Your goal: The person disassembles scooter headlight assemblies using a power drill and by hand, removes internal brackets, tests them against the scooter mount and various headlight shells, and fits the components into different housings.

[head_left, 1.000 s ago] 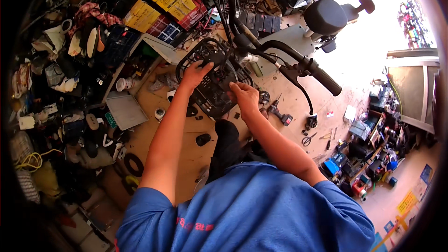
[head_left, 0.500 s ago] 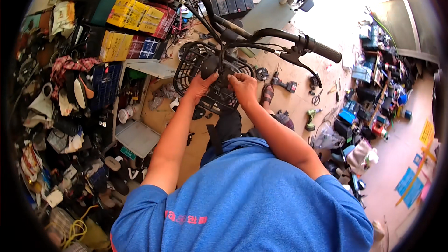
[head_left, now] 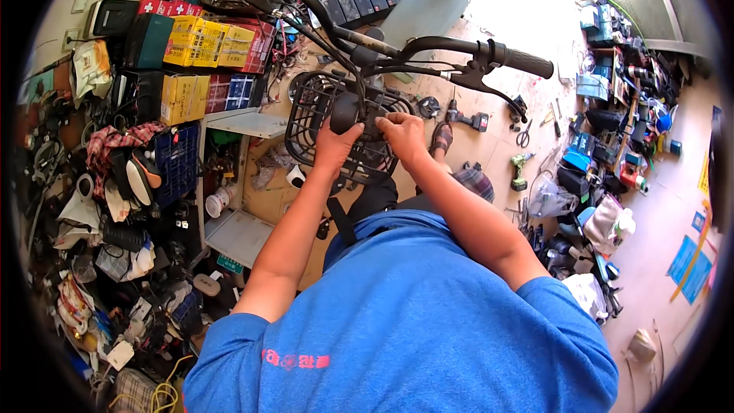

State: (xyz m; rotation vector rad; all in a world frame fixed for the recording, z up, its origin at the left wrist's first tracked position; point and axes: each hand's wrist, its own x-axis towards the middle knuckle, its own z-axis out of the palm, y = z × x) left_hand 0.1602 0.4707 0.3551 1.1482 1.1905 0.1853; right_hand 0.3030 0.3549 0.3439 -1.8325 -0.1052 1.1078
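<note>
A bike's black handlebar (head_left: 420, 47) with cables and brake levers crosses above a black wire basket (head_left: 306, 122). A rounded black housing (head_left: 344, 111) sits among the basket's bars below the stem. My left hand (head_left: 335, 144) grips this housing, thumb pressed on its lower right side. Just to its right, my right hand (head_left: 401, 134) pinches a small dark part I cannot make out, close against the housing; its fingertips partly hide that part.
A black cordless drill (head_left: 475, 121), green drill (head_left: 521, 170), scissors (head_left: 524, 136) and a sandaled foot (head_left: 442, 140) are on the floor at right. Yellow cartons (head_left: 195, 42) and clutter line the left; an open metal cabinet (head_left: 241, 124) stands beside the basket. More tool piles (head_left: 604, 145) line the right.
The view has shifted, bringing more of the cartons and right-hand floor into sight. My left thumb has come down onto the side of the rounded housing; my right hand stays pinched beside it.
</note>
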